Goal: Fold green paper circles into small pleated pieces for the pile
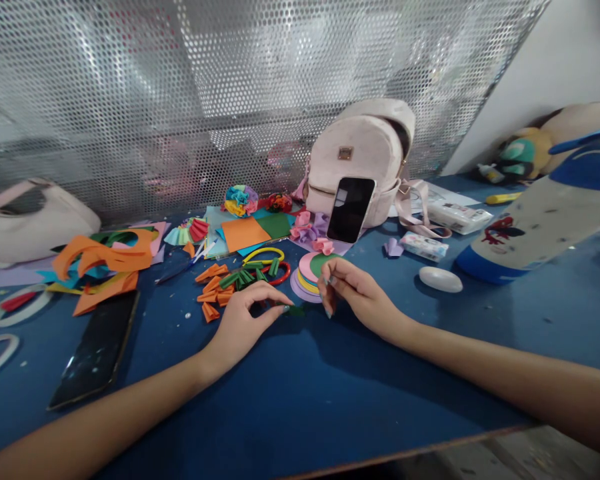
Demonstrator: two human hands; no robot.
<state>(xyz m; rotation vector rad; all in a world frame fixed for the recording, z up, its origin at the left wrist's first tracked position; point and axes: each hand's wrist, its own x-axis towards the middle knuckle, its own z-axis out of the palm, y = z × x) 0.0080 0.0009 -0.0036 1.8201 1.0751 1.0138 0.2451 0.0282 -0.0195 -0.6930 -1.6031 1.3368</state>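
Between the thumb and fingertips of my left hand (pixel 245 323) is a small dark green paper piece (pixel 296 311), held just above the blue table. My right hand (pixel 357 293) hovers to the right of it, its fingers curled with the tips close together; whether anything is pinched there I cannot make out. Behind my hands lies a stack of round paper discs (pixel 303 288) in purple, yellow, pink and green. Folded orange paper pieces (pixel 211 287) and folded green paper pieces (pixel 243 275) are heaped beyond my left hand, around scissors with yellow and red handles (pixel 265 253).
A pale backpack (pixel 355 150) stands at the back with a phone (pixel 351 209) leaning on it. At left lie another phone (pixel 97 350), orange paper scraps (pixel 103 257) and tape rolls (pixel 17 305). A large bottle (pixel 545 213) and a white oval case (pixel 441 279) are at right.
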